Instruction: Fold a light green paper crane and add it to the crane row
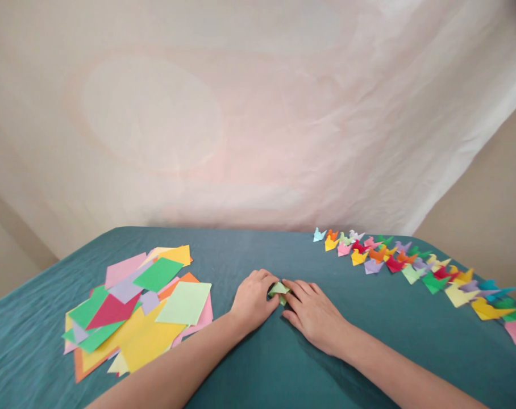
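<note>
A small folded piece of light green paper (279, 288) is at the middle of the table, between my two hands. My left hand (254, 300) has its thumb and fingers closed on the paper's left side. From the right, my right hand (311, 311) reaches to the paper with its fingers apart, the index fingertip at its upper right edge and the thumb below. Whether the right fingers grip it or only touch it is hard to see. The fingers hide part of the paper's edges.
Loose coloured paper sheets (145, 329) lie in an overlapping pile on the left. Several folded paper birds (396, 264) stand in slanting rows along the right. A dark green cloth (249, 369) covers the table, and a pale sheet (258, 125) hangs behind it.
</note>
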Motion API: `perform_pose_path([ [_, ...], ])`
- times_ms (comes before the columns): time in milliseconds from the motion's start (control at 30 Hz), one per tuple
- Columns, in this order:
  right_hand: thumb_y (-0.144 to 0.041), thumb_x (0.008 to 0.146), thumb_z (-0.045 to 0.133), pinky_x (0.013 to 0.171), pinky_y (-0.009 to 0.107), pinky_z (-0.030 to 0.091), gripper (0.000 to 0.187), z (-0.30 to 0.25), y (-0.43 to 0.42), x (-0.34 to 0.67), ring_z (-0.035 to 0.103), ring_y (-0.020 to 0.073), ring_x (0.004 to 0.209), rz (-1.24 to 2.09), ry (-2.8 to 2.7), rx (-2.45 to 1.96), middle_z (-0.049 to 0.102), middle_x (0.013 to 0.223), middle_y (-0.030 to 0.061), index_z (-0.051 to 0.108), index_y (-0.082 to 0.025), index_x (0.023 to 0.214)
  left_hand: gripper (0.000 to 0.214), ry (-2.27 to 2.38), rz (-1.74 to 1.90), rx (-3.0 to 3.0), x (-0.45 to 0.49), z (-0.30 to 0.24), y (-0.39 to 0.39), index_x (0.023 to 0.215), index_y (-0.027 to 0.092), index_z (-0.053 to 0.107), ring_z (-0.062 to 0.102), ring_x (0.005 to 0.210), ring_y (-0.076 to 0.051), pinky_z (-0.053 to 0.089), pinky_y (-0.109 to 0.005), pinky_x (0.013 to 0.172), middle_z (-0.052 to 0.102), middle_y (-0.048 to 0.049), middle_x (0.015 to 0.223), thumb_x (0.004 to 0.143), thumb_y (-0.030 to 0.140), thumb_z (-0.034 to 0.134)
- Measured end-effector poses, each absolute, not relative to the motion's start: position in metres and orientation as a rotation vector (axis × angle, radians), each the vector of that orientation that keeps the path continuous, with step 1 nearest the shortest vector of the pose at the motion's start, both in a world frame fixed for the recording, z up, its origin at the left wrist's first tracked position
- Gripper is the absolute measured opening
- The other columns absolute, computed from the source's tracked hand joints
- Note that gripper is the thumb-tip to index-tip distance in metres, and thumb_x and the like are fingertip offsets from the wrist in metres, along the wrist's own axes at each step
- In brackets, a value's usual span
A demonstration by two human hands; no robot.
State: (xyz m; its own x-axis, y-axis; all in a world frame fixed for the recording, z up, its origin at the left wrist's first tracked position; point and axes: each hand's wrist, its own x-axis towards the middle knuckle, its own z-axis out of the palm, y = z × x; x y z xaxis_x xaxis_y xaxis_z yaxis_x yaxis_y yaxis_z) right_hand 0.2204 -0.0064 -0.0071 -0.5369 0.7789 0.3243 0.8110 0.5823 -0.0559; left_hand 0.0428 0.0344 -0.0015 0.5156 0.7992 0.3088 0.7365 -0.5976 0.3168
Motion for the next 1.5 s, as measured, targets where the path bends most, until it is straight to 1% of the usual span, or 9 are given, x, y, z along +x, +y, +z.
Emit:
perform_pose_path([
  [67,-0.034,0.085,0.054,0.091,0.042,0.038,0.033,-0.008,-0.006,0.221,0.045,0.0254,0.113,-0.139,-2.5,-1.296,0.051,0.127,0.0092,0.055,-0.019,0.115,0.026,1.328,0.654,2.595,0.044,-0.002,0.035,0.104,0.024,0.06,0.051,0.093,-0.019,0.043,-0.03,0.084,0.057,-0.0022,0.099,0.078,0.022,0.054],
  [333,-0.034,0.086,0.052,0.091,0.043,0.038,0.039,-0.008,-0.007,0.22,0.045,0.0265,0.114,-0.124,-2.502,-1.342,0.046,0.133,0.01,0.049,-0.019,0.122,0.024,1.347,0.635,2.612,0.044,-0.002,0.035,0.101,0.024,0.062,0.05,0.092,-0.019,0.043,-0.031,0.084,0.055,-0.0034,0.1,0.08,0.024,0.052],
  [533,-0.034,0.087,0.051,0.091,0.043,0.038,0.031,-0.007,-0.008,0.221,0.045,0.0265,0.114,-0.108,-2.484,-1.345,0.049,0.13,0.0104,0.055,-0.019,0.114,0.028,1.332,0.635,2.607,0.044,-0.002,0.035,0.105,0.024,0.061,0.05,0.093,-0.019,0.043,-0.032,0.085,0.055,-0.0032,0.102,0.078,0.022,0.054],
  [700,-0.033,0.086,0.053,0.09,0.042,0.038,0.033,-0.009,-0.007,0.222,0.046,0.0256,0.112,-0.097,-2.466,-1.326,0.052,0.126,0.0096,0.053,-0.02,0.116,0.027,1.347,0.626,2.609,0.044,-0.001,0.035,0.105,0.024,0.061,0.051,0.093,-0.02,0.043,-0.032,0.085,0.055,-0.004,0.102,0.079,0.024,0.054],
  [833,-0.032,0.085,0.053,0.089,0.042,0.039,0.029,-0.006,-0.007,0.222,0.047,0.0259,0.111,-0.077,-2.454,-1.293,0.053,0.123,0.0092,0.055,-0.021,0.112,0.028,1.337,0.626,2.612,0.044,-0.002,0.035,0.105,0.024,0.061,0.05,0.093,-0.02,0.043,-0.032,0.084,0.055,-0.0037,0.102,0.078,0.023,0.055],
  [1067,-0.014,0.083,0.049,0.087,0.037,0.043,0.024,-0.009,-0.004,0.227,0.055,0.0196,0.099,0.184,-2.208,-1.232,0.06,0.11,0.0048,0.061,-0.023,0.101,0.028,1.319,0.648,2.608,0.042,-0.003,0.035,0.105,0.023,0.061,0.05,0.091,-0.02,0.043,-0.032,0.083,0.055,-0.0038,0.101,0.079,0.022,0.053],
  [1233,-0.012,0.081,0.049,0.084,0.036,0.046,0.021,-0.017,0.005,0.229,0.058,0.019,0.091,0.374,-2.028,-1.207,0.065,0.097,0.0041,0.064,-0.022,0.092,0.027,1.317,0.66,2.591,0.042,-0.004,0.037,0.104,0.024,0.061,0.05,0.092,-0.019,0.043,-0.031,0.083,0.055,-0.0033,0.101,0.078,0.022,0.054],
  [1400,-0.012,0.08,0.049,0.084,0.036,0.045,0.02,-0.014,0.006,0.227,0.059,0.0191,0.091,0.489,-1.964,-1.168,0.066,0.097,0.0042,0.064,-0.021,0.09,0.025,1.35,0.668,2.543,0.043,-0.006,0.041,0.102,0.024,0.063,0.051,0.091,-0.019,0.043,-0.03,0.082,0.056,-0.0021,0.099,0.077,0.024,0.056],
  [1500,-0.014,0.08,0.049,0.084,0.033,0.046,0.018,-0.013,0.007,0.228,0.06,0.0183,0.089,0.594,-1.91,-1.185,0.066,0.095,0.0044,0.063,-0.02,0.088,0.022,1.366,0.67,2.524,0.044,-0.005,0.042,0.099,0.025,0.064,0.051,0.09,-0.019,0.043,-0.029,0.08,0.057,-0.0016,0.098,0.078,0.025,0.056],
])
